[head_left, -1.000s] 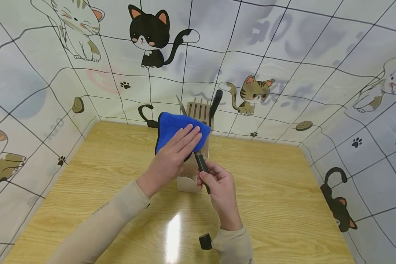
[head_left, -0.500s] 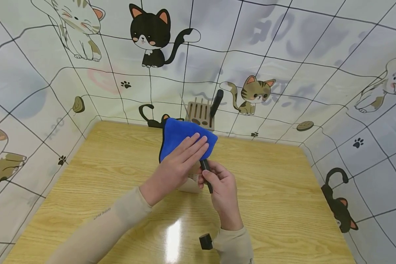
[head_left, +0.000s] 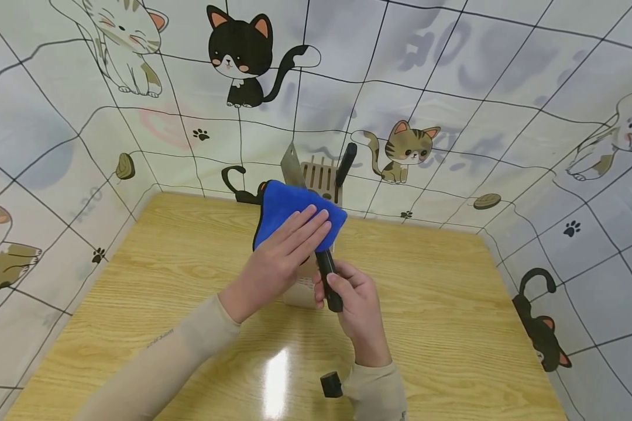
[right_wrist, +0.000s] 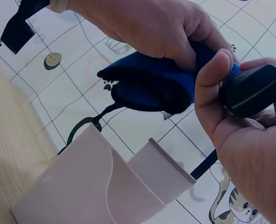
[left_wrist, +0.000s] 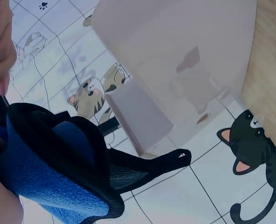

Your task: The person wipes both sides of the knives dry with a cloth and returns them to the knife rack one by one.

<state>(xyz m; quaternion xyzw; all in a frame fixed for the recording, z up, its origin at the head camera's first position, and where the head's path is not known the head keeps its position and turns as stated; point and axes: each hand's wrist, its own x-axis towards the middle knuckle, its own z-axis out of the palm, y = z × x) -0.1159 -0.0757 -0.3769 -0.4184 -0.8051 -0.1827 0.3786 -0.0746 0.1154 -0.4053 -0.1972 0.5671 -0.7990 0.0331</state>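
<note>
In the head view my right hand point(head_left: 358, 298) grips the black handle of a kitchen knife point(head_left: 329, 283). The knife's blade point(head_left: 292, 166) slants up and away to the left, and its end shows beyond a blue cloth point(head_left: 287, 202) with black edging. My left hand point(head_left: 276, 257) holds this cloth against the blade, fingers laid along its top. From the right wrist view, the left thumb lies under the folded cloth point(right_wrist: 149, 77), and the handle's butt point(right_wrist: 254, 91) points toward the camera. The cloth hides the middle of the blade.
Behind the cloth stands a beige knife holder point(head_left: 321, 178) with slots; a second black-handled knife point(head_left: 346, 165) stands in its right side. The holder's pale body point(right_wrist: 72, 182) shows in the right wrist view. Cat-printed sheets point(head_left: 453, 76) wall the wooden table point(head_left: 426, 304).
The knife has turned, so the blade end once seen nearly edge-on now shows its flat face. The cloth and left hand shifted right and nearer, then slightly back up the blade.
</note>
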